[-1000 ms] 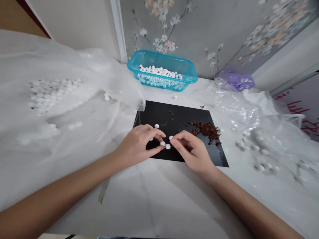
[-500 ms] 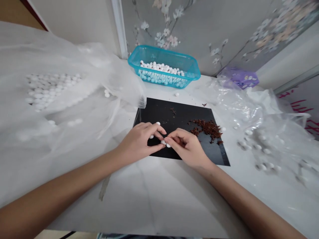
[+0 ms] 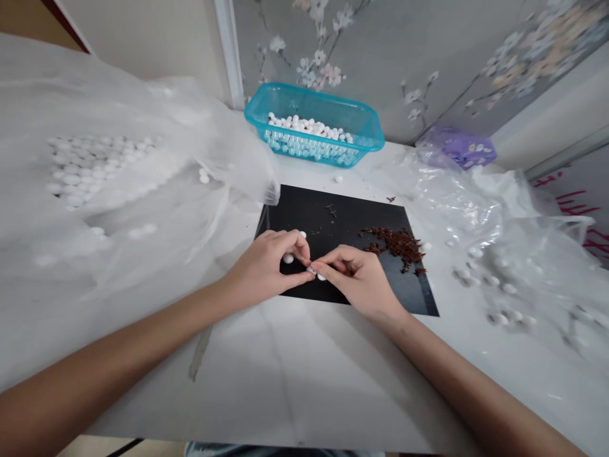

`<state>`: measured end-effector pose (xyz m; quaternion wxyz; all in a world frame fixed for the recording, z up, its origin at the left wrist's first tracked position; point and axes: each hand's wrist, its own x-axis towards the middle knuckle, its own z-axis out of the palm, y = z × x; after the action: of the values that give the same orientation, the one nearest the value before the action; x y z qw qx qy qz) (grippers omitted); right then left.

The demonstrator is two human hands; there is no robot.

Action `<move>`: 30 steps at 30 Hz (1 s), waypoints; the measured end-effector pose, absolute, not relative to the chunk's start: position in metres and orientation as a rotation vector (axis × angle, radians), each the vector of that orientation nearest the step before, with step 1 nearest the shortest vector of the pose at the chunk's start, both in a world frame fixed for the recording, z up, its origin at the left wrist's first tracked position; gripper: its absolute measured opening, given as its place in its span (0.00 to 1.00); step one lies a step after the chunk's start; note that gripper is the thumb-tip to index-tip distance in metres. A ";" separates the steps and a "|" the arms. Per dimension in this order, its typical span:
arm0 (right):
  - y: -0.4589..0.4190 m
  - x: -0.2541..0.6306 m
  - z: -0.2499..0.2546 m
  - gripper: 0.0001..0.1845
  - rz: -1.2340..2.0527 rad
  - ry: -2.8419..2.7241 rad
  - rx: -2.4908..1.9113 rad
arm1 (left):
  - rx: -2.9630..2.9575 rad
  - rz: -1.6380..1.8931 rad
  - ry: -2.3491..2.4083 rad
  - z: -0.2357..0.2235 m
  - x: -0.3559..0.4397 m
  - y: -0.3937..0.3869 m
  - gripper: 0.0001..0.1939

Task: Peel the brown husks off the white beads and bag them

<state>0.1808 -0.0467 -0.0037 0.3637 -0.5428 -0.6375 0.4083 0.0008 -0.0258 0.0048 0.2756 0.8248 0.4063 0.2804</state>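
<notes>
My left hand [image 3: 266,266] and my right hand [image 3: 354,276] meet fingertip to fingertip over the near edge of a black mat [image 3: 347,222]. Both pinch at a small white round piece [image 3: 311,270] between them. Another white piece [image 3: 288,258] sits under my left hand's curled fingers, and one more [image 3: 322,277] lies just below my right fingertips. A heap of reddish-brown crumbs [image 3: 397,244] lies on the mat to the right of my right hand.
A teal basket [image 3: 361,124] holding several white pieces stands at the back. A big clear plastic bag [image 3: 95,178] of white pieces fills the left. Crumpled plastic [image 3: 499,235] with loose pieces and a purple tub [image 3: 464,149] lie on the right.
My hands have drawn together and their fingertips now touch around one white piece. The view has tilted down a little.
</notes>
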 end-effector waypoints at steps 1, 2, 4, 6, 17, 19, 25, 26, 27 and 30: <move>-0.046 0.181 -0.004 0.09 1.085 -1.613 -1.403 | 2.225 0.759 1.096 0.004 0.000 -0.025 0.10; -0.046 0.181 -0.003 0.09 1.122 -1.584 -1.409 | 2.235 0.763 1.099 0.004 0.000 -0.025 0.11; -0.045 0.181 -0.003 0.11 1.192 -1.531 -1.424 | 2.256 0.767 1.102 0.004 0.000 -0.024 0.11; -0.045 0.180 -0.002 0.12 1.233 -1.500 -1.437 | 2.259 0.772 1.099 0.004 -0.001 -0.024 0.11; -0.045 0.180 -0.004 0.12 1.121 -1.548 -1.436 | 2.205 0.745 1.114 0.003 -0.002 -0.021 0.13; -0.046 0.182 -0.004 0.12 1.095 -1.568 -1.418 | 2.175 0.727 1.116 0.004 -0.001 -0.022 0.13; -0.050 0.185 -0.002 0.10 1.033 -1.590 -1.386 | 2.108 0.701 1.098 0.006 -0.001 -0.023 0.14; -0.050 0.184 -0.002 0.09 1.017 -1.606 -1.381 | 2.104 0.700 1.095 0.006 -0.001 -0.023 0.14; -0.050 0.184 -0.003 0.09 1.002 -1.619 -1.379 | 2.105 0.700 1.093 0.006 -0.001 -0.023 0.14; -0.050 0.184 -0.005 0.08 0.927 -1.627 -1.407 | 2.125 0.703 1.107 0.006 -0.001 -0.023 0.13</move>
<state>0.1844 -0.0498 -0.0050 0.3890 -0.5534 -0.6399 0.3647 -0.0013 -0.0233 0.0057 0.3167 0.8071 0.4205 0.2672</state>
